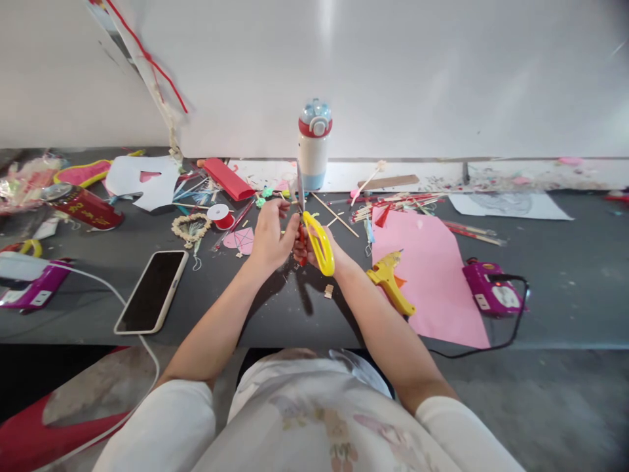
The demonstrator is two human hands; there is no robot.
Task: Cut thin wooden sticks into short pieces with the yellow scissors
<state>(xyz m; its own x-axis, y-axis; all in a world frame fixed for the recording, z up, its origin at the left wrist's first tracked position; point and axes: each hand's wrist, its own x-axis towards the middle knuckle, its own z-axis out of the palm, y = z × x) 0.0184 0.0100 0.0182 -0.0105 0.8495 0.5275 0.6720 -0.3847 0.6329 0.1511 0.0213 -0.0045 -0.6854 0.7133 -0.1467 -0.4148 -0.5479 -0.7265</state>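
Above the middle of the dark table, my right hand point(313, 249) is closed on a pair of scissors point(322, 246). A yellow handle loop lies along that hand, and the blades point up and away from me. Something small and red point(302, 246) shows by the right fingers; I cannot tell whether it belongs to the scissors. My left hand point(272, 233) is right beside the blades with curled fingers and its thumb toward the scissors. Whatever it pinches, if anything, is hidden. Beneath the hands lies a small wooden piece point(329, 290). A pink paper shape point(239, 241) is left of my left hand.
A bottle point(313, 147) stands behind the hands. To the right are a yellow glue gun point(392, 282), pink paper point(432, 275) and a purple power strip point(494, 288). On the left lie a phone point(153, 292), a red can point(86, 206) and a thread spool point(221, 216).
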